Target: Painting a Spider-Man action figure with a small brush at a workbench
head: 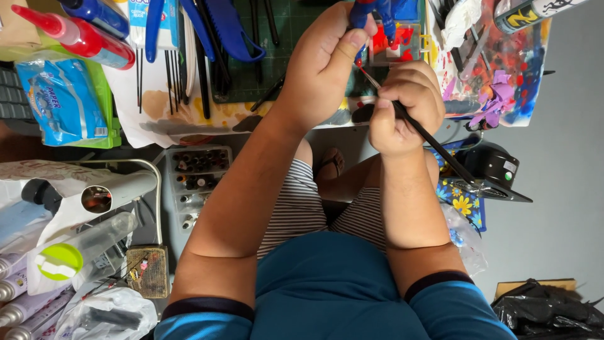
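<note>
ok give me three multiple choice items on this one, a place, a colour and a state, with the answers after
1. Where does the red-capped bottle lie?
A. upper left of the desk
B. on the floor at lower right
C. on the person's lap

2. What colour is the figure in the left hand?
A. green and white
B. blue and red
C. all black

3. How is the paintbrush held?
A. lying loose on the desk
B. standing in a jar
C. gripped in the right hand

Answers: 1 A, it lies by the upper left corner. 2 B, blue limbs with red show above the fingers. 3 C, the fingers close round its dark handle, tip toward the figure.
</note>
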